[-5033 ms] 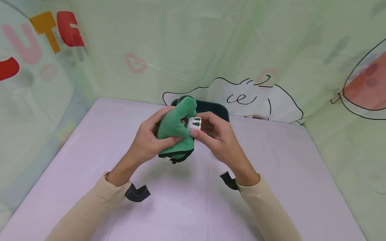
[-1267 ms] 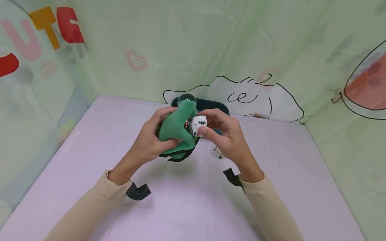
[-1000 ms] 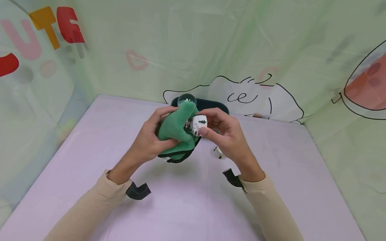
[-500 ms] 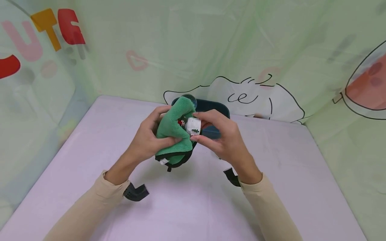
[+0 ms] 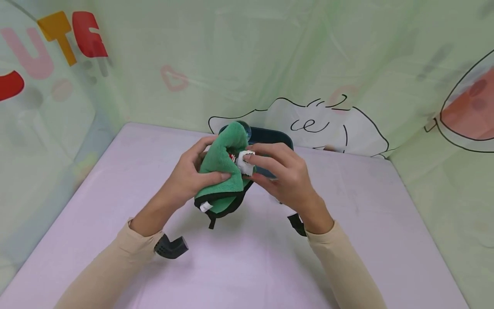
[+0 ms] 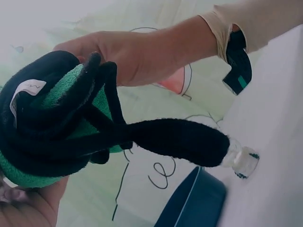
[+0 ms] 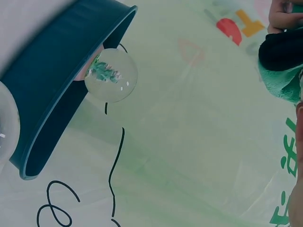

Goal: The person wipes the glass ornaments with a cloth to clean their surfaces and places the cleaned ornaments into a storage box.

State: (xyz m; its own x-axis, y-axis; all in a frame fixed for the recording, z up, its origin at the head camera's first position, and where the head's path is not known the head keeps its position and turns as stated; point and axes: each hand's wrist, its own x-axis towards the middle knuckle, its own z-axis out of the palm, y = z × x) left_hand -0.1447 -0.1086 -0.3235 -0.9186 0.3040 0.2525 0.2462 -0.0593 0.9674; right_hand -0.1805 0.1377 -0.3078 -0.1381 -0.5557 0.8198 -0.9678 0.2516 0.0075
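Note:
My left hand (image 5: 187, 171) grips a bunched green cloth (image 5: 218, 165) with black edging, wrapped round a small snow globe (image 5: 246, 163). The globe's white base sticks out to the right, and a bit of red shows inside the fold; its glass is mostly covered. With fingertips and thumb, my right hand (image 5: 287, 171) holds that base. The left wrist view shows the cloth's dark side (image 6: 180, 142) hanging down. Beyond it a second snow globe (image 6: 246, 161) sits on the table, nearly hidden behind my right hand in the head view.
A dark blue bin (image 5: 272, 136) stands behind the hands at the table's back edge. A larger clear globe (image 7: 111, 75) with green inside is at the bin in the right wrist view. Another rounded clear thing (image 7: 7, 123) is cut off at the left. A printed curtain (image 5: 270, 56) hangs behind.
The snow globe's base has turned within the cloth, and my right fingers have shifted over it. Both hands and the cloth have moved slightly left; its lower edge hangs lower.

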